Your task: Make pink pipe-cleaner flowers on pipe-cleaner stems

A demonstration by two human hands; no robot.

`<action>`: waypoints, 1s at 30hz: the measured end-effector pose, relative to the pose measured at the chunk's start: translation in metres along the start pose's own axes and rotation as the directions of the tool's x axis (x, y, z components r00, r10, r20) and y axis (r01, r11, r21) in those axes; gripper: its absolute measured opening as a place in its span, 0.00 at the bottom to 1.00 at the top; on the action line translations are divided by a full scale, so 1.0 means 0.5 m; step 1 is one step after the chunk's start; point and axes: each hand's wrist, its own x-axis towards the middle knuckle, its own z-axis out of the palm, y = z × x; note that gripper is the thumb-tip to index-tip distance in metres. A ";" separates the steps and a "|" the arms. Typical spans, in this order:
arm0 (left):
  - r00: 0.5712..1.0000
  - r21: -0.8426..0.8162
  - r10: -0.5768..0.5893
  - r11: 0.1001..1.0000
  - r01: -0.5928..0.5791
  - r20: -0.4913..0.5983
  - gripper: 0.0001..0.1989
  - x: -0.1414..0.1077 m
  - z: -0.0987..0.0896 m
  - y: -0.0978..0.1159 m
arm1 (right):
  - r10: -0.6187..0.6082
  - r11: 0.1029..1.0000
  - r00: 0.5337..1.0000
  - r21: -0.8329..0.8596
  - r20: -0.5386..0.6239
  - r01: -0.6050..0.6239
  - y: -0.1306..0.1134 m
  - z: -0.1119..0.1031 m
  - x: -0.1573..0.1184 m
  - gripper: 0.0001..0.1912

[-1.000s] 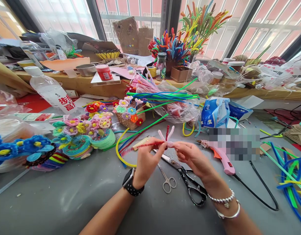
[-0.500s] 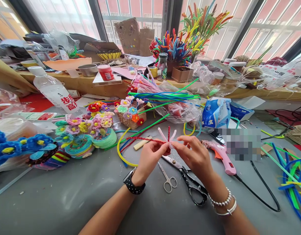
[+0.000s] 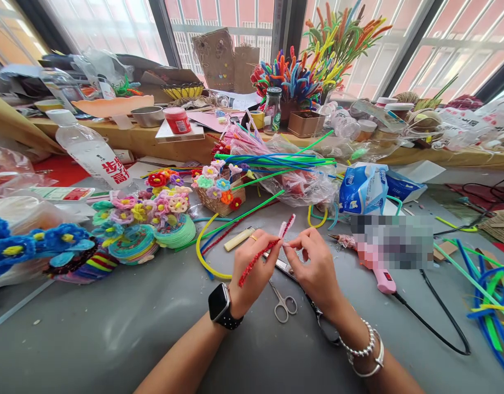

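My left hand (image 3: pixel 256 278), with a watch at the wrist, pinches a glittery red pipe cleaner (image 3: pixel 247 267) that lies across the back of its fingers. A short pale pink pipe cleaner (image 3: pixel 282 229) rises from the same pinch, beside a red tip. My right hand (image 3: pixel 317 265) has thumb and forefinger closed at this joint, touching the pipe cleaners; its exact grip is partly hidden. Below the hands lie small silver scissors (image 3: pixel 285 307) and large black-handled scissors (image 3: pixel 328 329), the latter partly covered by my right hand.
A pink glue gun (image 3: pixel 383 278) with a black cord lies to the right. Pipe-cleaner flowers (image 3: pixel 126 213) and a small flower basket (image 3: pixel 219 201) stand left. Behind are green pipe cleaners (image 3: pixel 276 160), a blue tissue pack (image 3: pixel 363 189) and a plastic bottle (image 3: pixel 85 145).
The red pipe cleaner has swung from pointing left to lying down over my left hand. The spread pink ends now stand close together. My left hand has turned and my right fingers have curled in.
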 end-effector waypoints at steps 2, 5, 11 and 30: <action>0.996 0.063 0.092 0.994 -0.091 -0.009 0.06 -0.003 0.002 -0.003 | 0.196 0.961 0.978 0.185 0.070 -0.206 -0.002 0.003 0.002 0.08; 0.988 0.104 0.151 0.983 -0.152 0.015 0.05 -0.006 0.005 -0.007 | 0.455 0.716 0.847 0.452 0.276 -0.532 0.002 0.004 0.007 0.10; 0.989 0.076 0.143 0.986 -0.145 0.028 0.06 -0.002 0.004 -0.009 | 0.467 0.302 0.656 0.590 0.593 -0.749 0.010 0.000 0.011 0.08; 0.887 -0.377 -0.395 0.804 0.460 0.240 0.11 0.013 0.003 -0.009 | -0.499 0.709 0.854 -0.499 0.146 0.499 0.026 -0.026 0.008 0.11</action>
